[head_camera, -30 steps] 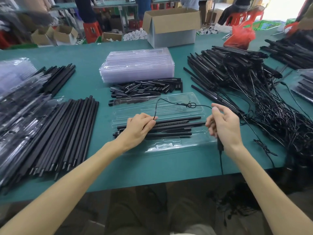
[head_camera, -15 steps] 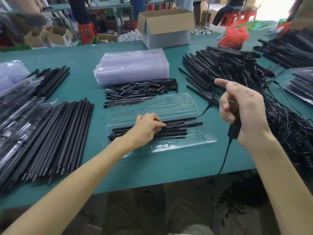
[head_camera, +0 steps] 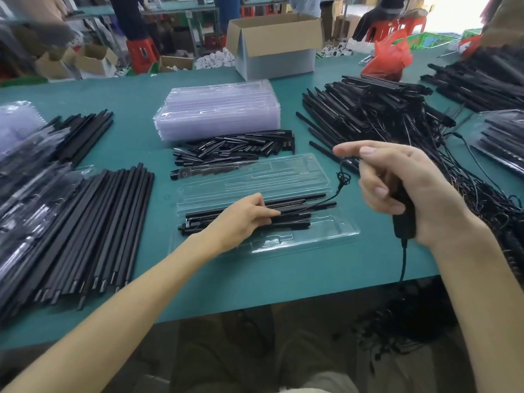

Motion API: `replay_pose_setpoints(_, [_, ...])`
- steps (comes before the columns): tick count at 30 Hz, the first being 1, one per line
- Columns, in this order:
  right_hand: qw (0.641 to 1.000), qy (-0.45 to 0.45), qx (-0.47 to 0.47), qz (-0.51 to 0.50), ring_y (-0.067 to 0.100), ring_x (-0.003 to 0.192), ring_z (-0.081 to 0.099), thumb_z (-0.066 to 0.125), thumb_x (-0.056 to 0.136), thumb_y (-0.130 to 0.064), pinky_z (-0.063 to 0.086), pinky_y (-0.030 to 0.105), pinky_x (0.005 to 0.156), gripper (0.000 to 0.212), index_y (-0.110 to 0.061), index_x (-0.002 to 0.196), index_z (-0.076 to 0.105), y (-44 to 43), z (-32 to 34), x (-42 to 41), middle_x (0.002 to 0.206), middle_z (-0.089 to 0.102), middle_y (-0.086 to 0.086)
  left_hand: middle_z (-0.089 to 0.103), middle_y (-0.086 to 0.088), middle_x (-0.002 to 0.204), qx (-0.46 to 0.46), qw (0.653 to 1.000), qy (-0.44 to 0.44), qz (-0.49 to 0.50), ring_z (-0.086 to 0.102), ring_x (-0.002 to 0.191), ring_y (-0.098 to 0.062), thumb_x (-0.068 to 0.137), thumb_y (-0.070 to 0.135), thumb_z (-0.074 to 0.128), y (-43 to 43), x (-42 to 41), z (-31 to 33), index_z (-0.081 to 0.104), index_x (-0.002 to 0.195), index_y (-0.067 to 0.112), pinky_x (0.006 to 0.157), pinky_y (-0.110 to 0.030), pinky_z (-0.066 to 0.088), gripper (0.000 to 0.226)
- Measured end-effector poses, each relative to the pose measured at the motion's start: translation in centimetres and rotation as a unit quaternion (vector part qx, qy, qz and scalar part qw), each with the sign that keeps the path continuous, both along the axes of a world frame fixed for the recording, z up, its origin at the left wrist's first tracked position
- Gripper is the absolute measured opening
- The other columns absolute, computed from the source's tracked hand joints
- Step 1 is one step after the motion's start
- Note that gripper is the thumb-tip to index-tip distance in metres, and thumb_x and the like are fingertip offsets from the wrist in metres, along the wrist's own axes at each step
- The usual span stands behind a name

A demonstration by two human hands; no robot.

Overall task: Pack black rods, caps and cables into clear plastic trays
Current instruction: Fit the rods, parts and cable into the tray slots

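Right in the middle of the green surface (head_camera: 283, 282) lies the open clear tray (head_camera: 336, 234), its near half holding a few black rods (head_camera: 293, 216) laid lengthwise. The left grip (head_camera: 243, 219) rests on those rods with fingers nearly straight, released and pressing down. A thin black cable (head_camera: 343, 178) comes out from under its fingertips and runs off the tray's right end in a small knotted loop. It rises to the right grip (head_camera: 411, 191), raised to the right of the tray. That grip is clenched round a black block (head_camera: 404, 224) on the cable, with the forefinger held out straight. The palm hides most of the block, and the cable's lower run drops below the surface edge out of sight.

Just beyond the tray sits a loose heap of black caps (head_camera: 235, 148), and behind them a stack of empty trays (head_camera: 218, 109). Left of the tray lies a row of long rods (head_camera: 113, 222). Further left, filled packs (head_camera: 22, 165) are blurred and cut off. Right of the tray, a rod-and-cable tangle (head_camera: 382, 117) is too dense to separate into single pieces.
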State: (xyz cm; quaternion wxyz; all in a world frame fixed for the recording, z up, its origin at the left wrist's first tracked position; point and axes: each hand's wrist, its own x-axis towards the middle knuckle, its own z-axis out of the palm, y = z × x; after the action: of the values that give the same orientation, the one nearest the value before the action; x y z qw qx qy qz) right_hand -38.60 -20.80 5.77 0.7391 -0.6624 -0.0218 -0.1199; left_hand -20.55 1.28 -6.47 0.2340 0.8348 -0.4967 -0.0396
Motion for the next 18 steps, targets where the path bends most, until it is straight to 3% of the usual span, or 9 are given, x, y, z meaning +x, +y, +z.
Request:
replay_pose_setpoints(6, [0.997,-0.014,0.037,0.072,0.007,0.032,0.025,0.045,0.099,-0.02,0.015,0.022,0.035,0.031,-0.008,0.114,0.07,0.0,1.1,-0.3,0.049,0.043,-0.006,0.059,0.0,0.089,-0.084,0.985,0.129,0.077,0.055,0.081,-0.008,0.089,0.015,0.075,0.3,0.4,-0.2,0.077,0.093,0.018,0.076,-0.015,0.042,0.005])
replay_pose_setpoints(13, [0.993,-0.023,0.084,0.076,0.003,0.03,0.025,0.045,0.096,-0.023,0.016,0.02,0.033,0.029,-0.012,0.109,0.069,0.0,1.9,-0.5,0.046,0.041,-0.01,0.058,0.002,0.087,-0.11,0.977,0.158,0.089,0.048,0.073,-0.006,0.088,0.018,0.077,0.3,0.7,-0.8,0.078,0.091,0.023,0.073,-0.015,0.042,0.006])
replay_pose_setpoints(18, [0.992,-0.012,0.096,0.076,0.004,0.031,0.022,0.04,0.1,-0.02,0.019,0.019,0.032,0.031,-0.012,0.107,0.069,0.3,1.8,-0.4,0.045,0.04,-0.011,0.062,0.002,0.095,-0.137,0.976,0.135,0.1,0.055,0.085,-0.011,0.092,0.018,0.072,0.4,1.2,-0.8,0.073,0.096,0.02,0.079,-0.015,0.04,0.005])
